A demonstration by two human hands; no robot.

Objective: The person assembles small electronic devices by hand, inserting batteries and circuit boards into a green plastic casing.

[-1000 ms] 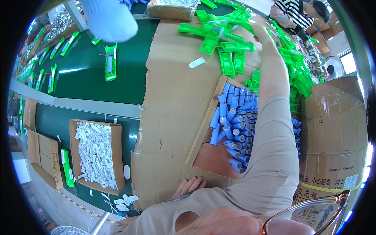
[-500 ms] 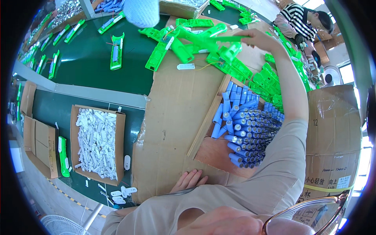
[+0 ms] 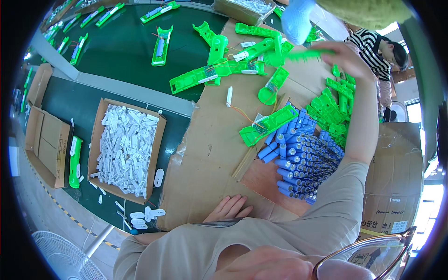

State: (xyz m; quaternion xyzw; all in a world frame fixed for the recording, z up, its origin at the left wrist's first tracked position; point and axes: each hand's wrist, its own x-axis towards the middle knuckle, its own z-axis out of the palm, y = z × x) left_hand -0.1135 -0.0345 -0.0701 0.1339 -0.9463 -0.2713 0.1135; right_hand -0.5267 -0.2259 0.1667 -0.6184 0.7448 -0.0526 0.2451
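Note:
My left hand (image 3: 229, 206) lies on the cardboard sheet (image 3: 196, 154) close to my body, fingers stretched out and nothing in them. At the far right, my right hand (image 3: 347, 59) grips a thin green plastic shell (image 3: 305, 55), both smeared by motion. Left of it are several green shells (image 3: 217, 50), some with small circuit boards and wires. One green shell with a circuit board (image 3: 268, 126) lies across the wooden edge of the battery tray, wired to a white plastic strip (image 3: 229, 96). Below my right forearm sit many blue cylindrical batteries (image 3: 298, 161) with dark wires.
A co-worker's blue-gloved hand (image 3: 297, 21) reaches in near my right hand. More green shells are heaped (image 3: 332, 109) behind the batteries. On the left stands a carton of white plastic pieces (image 3: 161, 135). A person in stripes (image 3: 373, 49) is at the far right.
My right hand has moved slightly right with the green shell. The shell with the circuit board now lies nearer, over the tray edge. The gloved hand shifted right; my left hand stayed put.

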